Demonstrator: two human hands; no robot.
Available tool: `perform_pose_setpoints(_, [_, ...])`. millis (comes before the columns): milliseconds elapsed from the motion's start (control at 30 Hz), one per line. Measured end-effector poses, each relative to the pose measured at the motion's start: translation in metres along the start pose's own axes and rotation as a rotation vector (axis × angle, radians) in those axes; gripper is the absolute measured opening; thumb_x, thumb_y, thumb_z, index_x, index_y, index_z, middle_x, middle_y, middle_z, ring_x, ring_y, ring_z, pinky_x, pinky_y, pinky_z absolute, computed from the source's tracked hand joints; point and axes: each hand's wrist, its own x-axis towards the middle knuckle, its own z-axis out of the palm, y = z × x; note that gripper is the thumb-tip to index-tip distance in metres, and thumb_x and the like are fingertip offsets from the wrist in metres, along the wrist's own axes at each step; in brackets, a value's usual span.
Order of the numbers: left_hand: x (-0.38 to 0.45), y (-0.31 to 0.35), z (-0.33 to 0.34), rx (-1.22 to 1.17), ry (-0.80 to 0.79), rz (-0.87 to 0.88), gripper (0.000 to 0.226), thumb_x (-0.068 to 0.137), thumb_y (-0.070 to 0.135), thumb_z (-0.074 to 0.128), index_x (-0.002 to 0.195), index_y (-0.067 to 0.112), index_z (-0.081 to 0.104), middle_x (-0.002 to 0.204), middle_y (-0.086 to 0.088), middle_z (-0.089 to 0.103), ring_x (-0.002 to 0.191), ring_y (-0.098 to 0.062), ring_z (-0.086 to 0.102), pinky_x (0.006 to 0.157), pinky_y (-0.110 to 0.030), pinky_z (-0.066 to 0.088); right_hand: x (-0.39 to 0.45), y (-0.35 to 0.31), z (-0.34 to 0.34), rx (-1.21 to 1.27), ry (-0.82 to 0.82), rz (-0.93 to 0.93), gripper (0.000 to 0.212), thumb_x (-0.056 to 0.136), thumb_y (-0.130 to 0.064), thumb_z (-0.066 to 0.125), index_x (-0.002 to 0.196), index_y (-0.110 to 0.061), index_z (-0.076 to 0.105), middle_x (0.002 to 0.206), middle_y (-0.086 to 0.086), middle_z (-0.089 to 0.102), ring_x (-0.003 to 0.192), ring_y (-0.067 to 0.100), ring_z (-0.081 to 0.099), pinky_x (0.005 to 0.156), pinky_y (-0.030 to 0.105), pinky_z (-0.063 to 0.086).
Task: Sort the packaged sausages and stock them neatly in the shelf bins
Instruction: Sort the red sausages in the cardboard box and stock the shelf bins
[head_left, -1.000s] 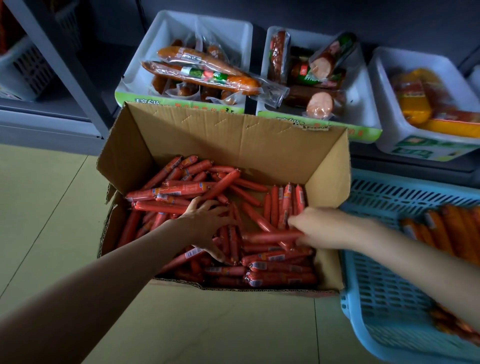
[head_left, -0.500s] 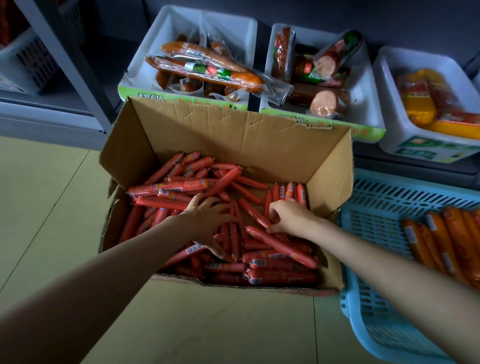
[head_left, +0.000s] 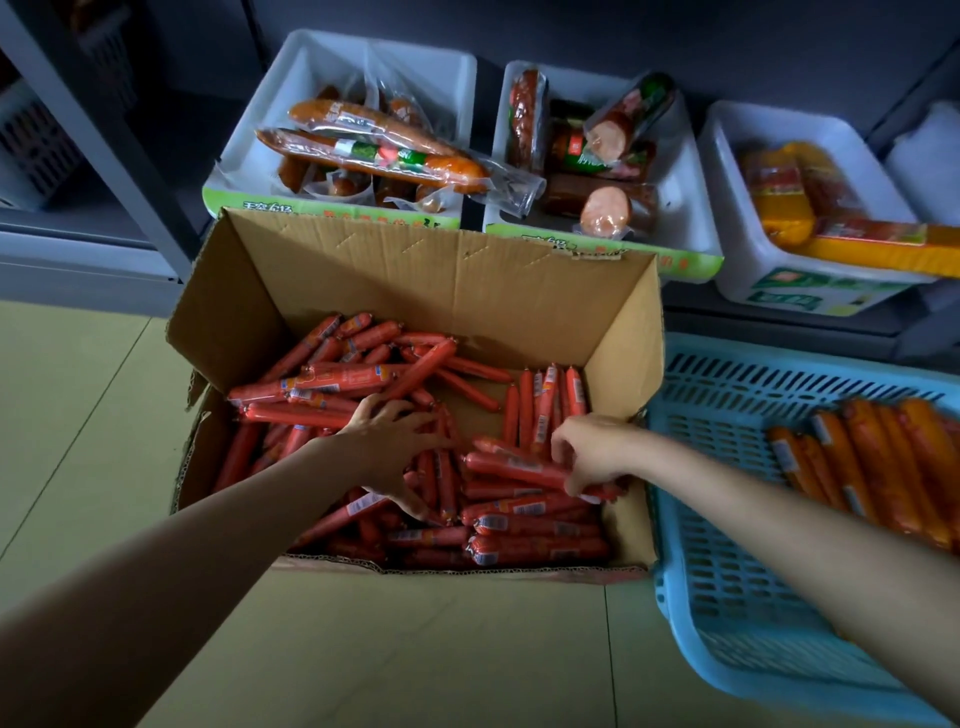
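An open cardboard box (head_left: 415, 275) on the floor holds several thin red packaged sausages (head_left: 530, 548) in a loose heap. My left hand (head_left: 387, 447) rests spread on the heap in the middle of the box, fingers reaching over the sausages. My right hand (head_left: 597, 449) is at the box's right side, its fingers curled round one red sausage (head_left: 514, 465) that lies crosswise on the pile. Several more red sausages (head_left: 545, 400) stand side by side against the right wall.
A blue plastic basket (head_left: 727, 597) with several orange sausages (head_left: 883, 462) stands right of the box. Behind it on the low shelf are three white bins (head_left: 311, 67) (head_left: 691, 208) (head_left: 737, 156) with long, thick and yellow-packed sausages. A grey shelf post (head_left: 104, 140) rises at left.
My right hand drew back from the box's middle toward the right wall, holding a red sausage. My left hand has stayed on the heap. The view has tilted slightly.
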Motion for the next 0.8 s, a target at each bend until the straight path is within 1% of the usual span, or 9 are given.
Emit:
perform_pose_setpoints(33, [0.000,0.001,-0.001,-0.001,-0.007,-0.005,0.094,0.068,0.071,0.061,0.145,0.048,0.012,0.157,0.007,0.004,0.144,-0.025,0.001,0.113,-0.052,-0.003,-0.002,0.000,0.003,-0.055,0.013,-0.010,0.035,0.079,-0.025,0.073,0.109,-0.011,0.061,0.098,-0.001,0.054,0.080,0.013,0.049,0.058,0.024,0.039])
perform_pose_setpoints(100, [-0.002,0.002,-0.002,0.005,-0.022,-0.012,0.095,0.068,0.071,0.061,0.145,0.047,0.011,0.158,0.007,0.003,0.144,-0.025,0.000,0.113,-0.052,-0.003,-0.002,-0.002,0.012,-0.068,-0.013,-0.030,0.032,0.081,-0.025,0.072,0.106,-0.009,0.059,0.107,0.002,0.057,0.070,0.011,0.049,0.055,0.022,0.039])
perform_pose_setpoints(167, [-0.003,0.003,-0.003,0.008,-0.029,-0.013,0.095,0.068,0.071,0.061,0.145,0.046,0.011,0.158,0.007,0.003,0.144,-0.025,0.000,0.113,-0.052,-0.003,0.000,-0.004,0.022,-0.060,-0.013,-0.036,0.026,0.084,-0.020,0.069,0.099,-0.010,0.050,0.095,-0.002,0.054,0.064,0.007,0.045,0.052,0.020,0.036])
perform_pose_setpoints(200, [-0.003,0.002,-0.003,0.010,-0.026,-0.011,0.095,0.069,0.071,0.061,0.146,0.046,0.011,0.158,0.006,0.003,0.144,-0.025,0.000,0.113,-0.052,-0.003,0.000,-0.004,0.026,-0.053,0.002,-0.037,0.031,0.084,-0.019,0.068,0.103,-0.014,0.045,0.090,-0.004,0.050,0.068,0.007,0.045,0.055,0.020,0.037])
perform_pose_setpoints(300, [-0.004,0.002,-0.003,0.017,-0.014,-0.005,0.094,0.069,0.072,0.060,0.146,0.045,0.012,0.158,0.006,0.003,0.144,-0.026,0.001,0.113,-0.051,-0.003,0.000,-0.003,0.028,-0.029,0.008,-0.023,0.073,0.081,-0.025,0.072,0.137,-0.011,0.027,0.104,0.002,0.050,0.087,0.014,0.046,0.071,0.026,0.041])
perform_pose_setpoints(367, [-0.003,0.002,-0.003,0.005,-0.013,-0.003,0.095,0.069,0.071,0.061,0.146,0.046,0.012,0.158,0.007,0.003,0.144,-0.026,0.001,0.113,-0.051,-0.003,0.004,-0.003,0.028,-0.094,-0.008,-0.017,0.085,0.079,-0.032,0.073,0.142,-0.008,0.021,0.113,0.005,0.053,0.095,0.018,0.048,0.078,0.029,0.043])
perform_pose_setpoints(567, [-0.001,0.000,-0.001,0.006,-0.009,-0.002,0.095,0.067,0.073,0.061,0.145,0.046,0.013,0.158,0.007,0.004,0.144,-0.025,0.002,0.114,-0.051,-0.002,-0.008,0.003,0.021,-0.299,-0.002,-0.224,0.065,0.081,-0.030,0.072,0.135,-0.013,0.039,0.127,0.002,0.054,0.114,0.021,0.052,0.089,0.030,0.043])
perform_pose_setpoints(667, [-0.001,0.000,-0.002,0.017,-0.009,0.003,0.094,0.068,0.072,0.060,0.145,0.045,0.013,0.158,0.007,0.003,0.144,-0.025,0.002,0.114,-0.051,-0.002,-0.012,0.006,0.023,-0.349,-0.023,-0.188,0.063,0.082,-0.029,0.071,0.135,-0.012,0.041,0.128,0.003,0.050,0.116,0.021,0.050,0.085,0.029,0.041])
perform_pose_setpoints(800, [-0.001,0.000,-0.002,-0.001,-0.019,-0.001,0.096,0.069,0.071,0.061,0.146,0.044,0.012,0.158,0.007,0.003,0.144,-0.026,0.000,0.114,-0.052,-0.004,-0.010,0.008,0.027,-0.307,0.025,-0.137,0.055,0.087,-0.016,0.065,0.136,-0.014,0.041,0.124,0.003,0.050,0.112,0.020,0.051,0.081,0.027,0.043])
